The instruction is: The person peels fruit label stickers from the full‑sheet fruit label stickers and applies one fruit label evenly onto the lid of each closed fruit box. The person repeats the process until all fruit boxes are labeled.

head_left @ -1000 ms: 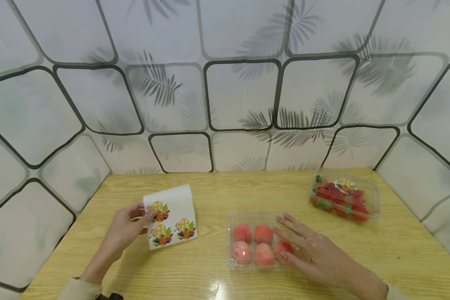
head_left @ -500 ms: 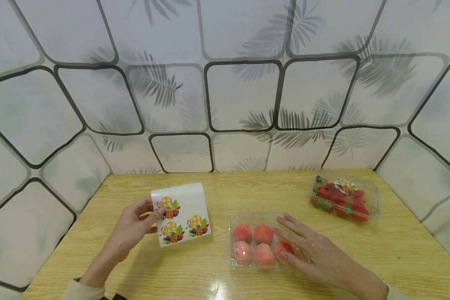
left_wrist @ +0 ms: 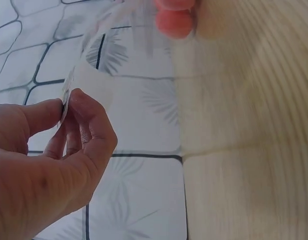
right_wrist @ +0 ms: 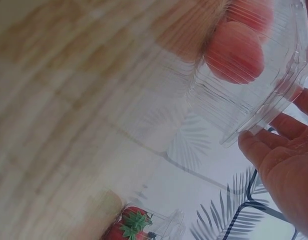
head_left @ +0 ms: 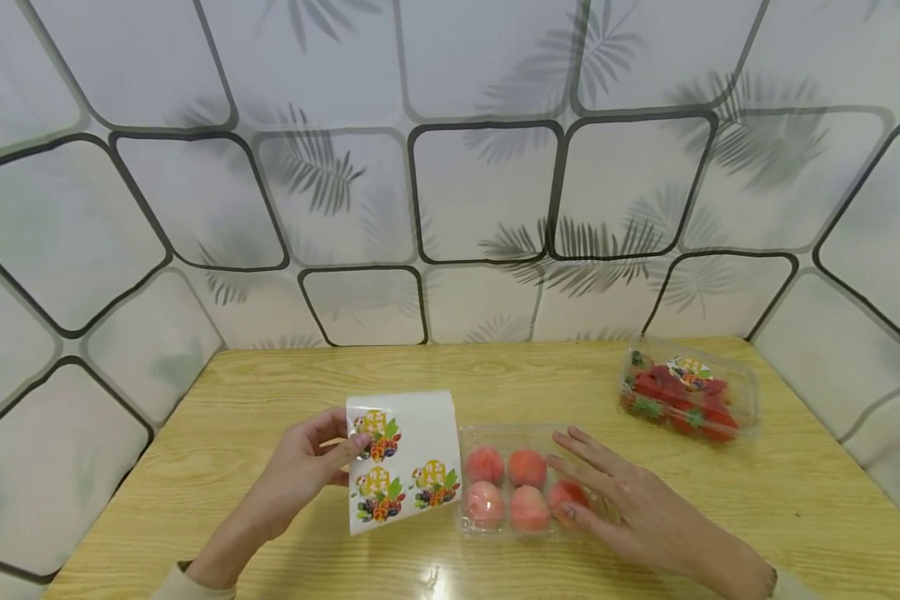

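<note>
Pinches white rectangular paper sticker sheet [head_left: 412,437] with left hand [head_left: 300,475]; with nearer, spread right hand [head_left: 633,504], touches clear oblong plastic box [head_left: 512,436] of pink peaches [head_left: 528,508], at sheet's three o'clock, long axis nine-to-three.

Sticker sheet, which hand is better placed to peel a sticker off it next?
Probably the right hand: its extended fingers just touch the peach box and could likely lift away, while the left hand pinches the sticker sheet.

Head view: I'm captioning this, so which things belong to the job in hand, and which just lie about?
Likely in the job:
sticker sheet, pinched by left hand
peach box, touched by right hand

Likely lying about:
strawberry box, labelled, untouched
</note>
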Available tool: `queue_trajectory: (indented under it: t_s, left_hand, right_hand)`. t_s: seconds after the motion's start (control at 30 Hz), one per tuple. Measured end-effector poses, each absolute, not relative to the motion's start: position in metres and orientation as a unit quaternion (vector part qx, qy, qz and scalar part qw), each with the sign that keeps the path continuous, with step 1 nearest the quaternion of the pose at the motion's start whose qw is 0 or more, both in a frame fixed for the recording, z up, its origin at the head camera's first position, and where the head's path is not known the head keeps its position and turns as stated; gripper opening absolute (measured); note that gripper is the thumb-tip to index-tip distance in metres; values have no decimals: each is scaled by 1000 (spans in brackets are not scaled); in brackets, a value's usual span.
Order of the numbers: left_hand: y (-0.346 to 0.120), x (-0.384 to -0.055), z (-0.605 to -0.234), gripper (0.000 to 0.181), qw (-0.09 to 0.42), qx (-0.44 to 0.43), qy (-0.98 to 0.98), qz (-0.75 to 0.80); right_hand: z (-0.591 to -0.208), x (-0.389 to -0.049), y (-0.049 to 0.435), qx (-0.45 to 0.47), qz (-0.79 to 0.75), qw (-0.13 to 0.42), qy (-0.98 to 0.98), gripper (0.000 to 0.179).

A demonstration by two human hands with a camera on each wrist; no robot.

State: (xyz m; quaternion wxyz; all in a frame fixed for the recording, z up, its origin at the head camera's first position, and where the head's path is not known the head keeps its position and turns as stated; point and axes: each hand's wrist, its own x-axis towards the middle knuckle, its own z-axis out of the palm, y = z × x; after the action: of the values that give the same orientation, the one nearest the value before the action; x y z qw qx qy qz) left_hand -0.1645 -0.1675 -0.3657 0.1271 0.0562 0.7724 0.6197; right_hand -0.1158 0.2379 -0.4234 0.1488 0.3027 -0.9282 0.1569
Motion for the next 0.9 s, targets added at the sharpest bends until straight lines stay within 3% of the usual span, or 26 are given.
queue_trajectory:
  t_s: [0.27, 0.57, 0.73, 0.9]
  left_hand:
    - [-163, -165, -368, 44, 177, 82, 723, 662]
    - [-157, -163, -368, 40, 226, 88, 667, 704]
    - [-147, -162, -382, 37, 209, 75, 722, 656]
    - [-134, -157, -388, 54, 123, 51, 808, 573]
  right_hand:
    - [-425, -116, 237, 308, 161, 154, -925, 52]
    - [-427, -116, 238, 301, 161, 157, -927, 50]
    - [-428, -116, 238, 304, 163, 159, -925, 51]
    - [-428, -114, 238, 300, 164, 155, -927, 49]
